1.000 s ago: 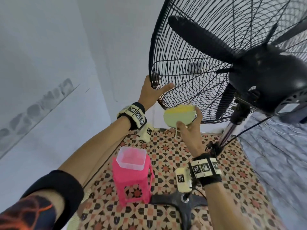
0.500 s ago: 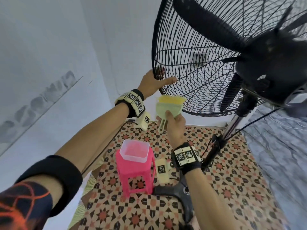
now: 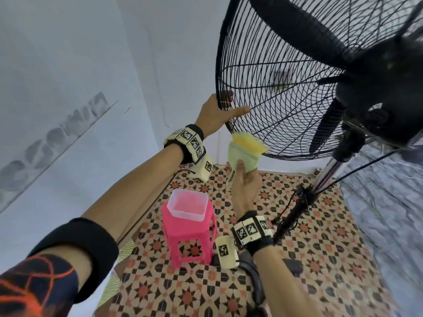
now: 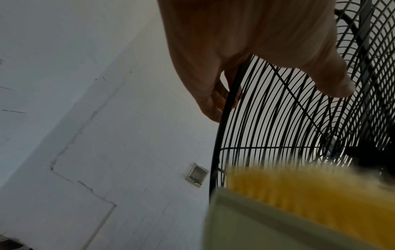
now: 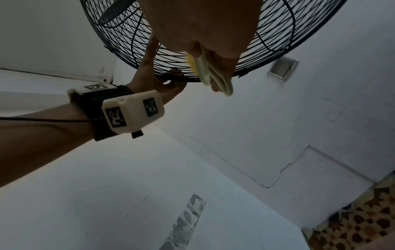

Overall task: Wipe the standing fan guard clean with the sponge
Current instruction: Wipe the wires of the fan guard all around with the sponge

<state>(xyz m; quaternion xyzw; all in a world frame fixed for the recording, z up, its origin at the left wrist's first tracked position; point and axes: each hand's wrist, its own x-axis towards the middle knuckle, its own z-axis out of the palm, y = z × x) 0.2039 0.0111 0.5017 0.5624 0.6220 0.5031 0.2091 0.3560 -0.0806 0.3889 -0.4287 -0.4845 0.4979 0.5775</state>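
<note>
The black wire fan guard [image 3: 274, 72] fills the upper right of the head view, with dark blades behind the wires. My left hand [image 3: 217, 113] grips the guard's lower left rim, thumb stretched along the wires and fingers curled round the rim [image 4: 226, 104]. My right hand [image 3: 246, 177] holds the sponge [image 3: 246, 149], pale green below and yellow on top, up against the bottom edge of the guard just right of the left hand. The sponge [image 4: 299, 203] looks blurred in the left wrist view. In the right wrist view the sponge [image 5: 205, 71] sits folded in my fingers.
A pink plastic stool [image 3: 190, 236] carrying a clear tub [image 3: 187, 205] of water stands on the patterned tile floor below my hands. The fan's pole [image 3: 325, 172] with its cable runs down at the right, its base by my right wrist. White walls close in at left and behind.
My right hand has carried the sponge leftward along the guard's lower edge, toward my left hand. The left hand has kept its hold on the rim while the view tilted.
</note>
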